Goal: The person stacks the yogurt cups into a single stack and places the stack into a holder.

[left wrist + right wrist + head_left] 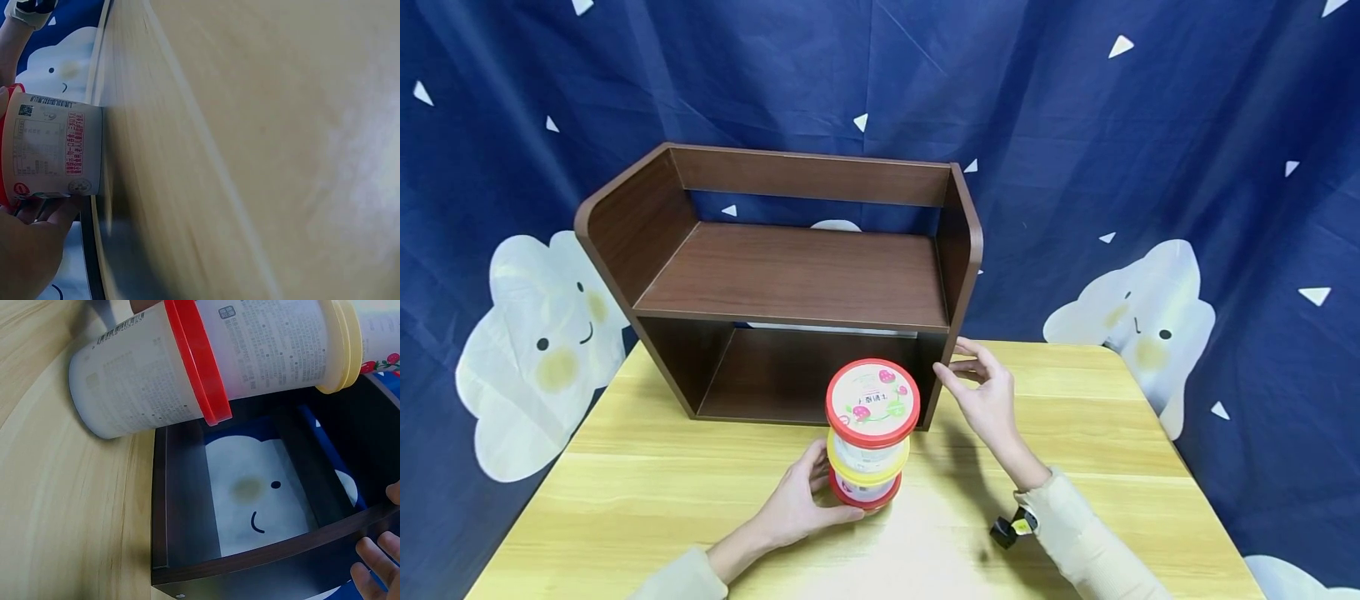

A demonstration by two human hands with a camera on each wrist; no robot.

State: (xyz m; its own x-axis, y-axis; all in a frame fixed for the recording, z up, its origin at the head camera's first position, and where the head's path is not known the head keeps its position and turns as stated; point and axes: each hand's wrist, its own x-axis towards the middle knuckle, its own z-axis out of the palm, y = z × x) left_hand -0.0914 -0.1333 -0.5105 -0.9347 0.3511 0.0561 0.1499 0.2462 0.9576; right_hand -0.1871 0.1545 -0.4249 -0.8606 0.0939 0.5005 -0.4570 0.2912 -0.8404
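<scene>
Three white tubs stand stacked near the table's middle. The top tub [872, 400] has a red lid with strawberry pictures, the middle one a yellow lid [867, 477], and the bottom tub [47, 150] a red lid. My left hand [792, 504] grips the bottom tub from the left, thumb in front. Whether that tub touches the table cannot be told. My right hand [988, 396] holds the right side panel [964, 246] of a dark brown shelf [790, 271] at its front edge, with the thumb inside and fingers [369, 575] outside.
The two-level shelf stands at the back of the light wooden table [1075, 450], right behind the stack. A dark blue curtain [1075, 108] with white clouds hangs behind and at both sides. A small black device [1011, 529] sits at my right wrist.
</scene>
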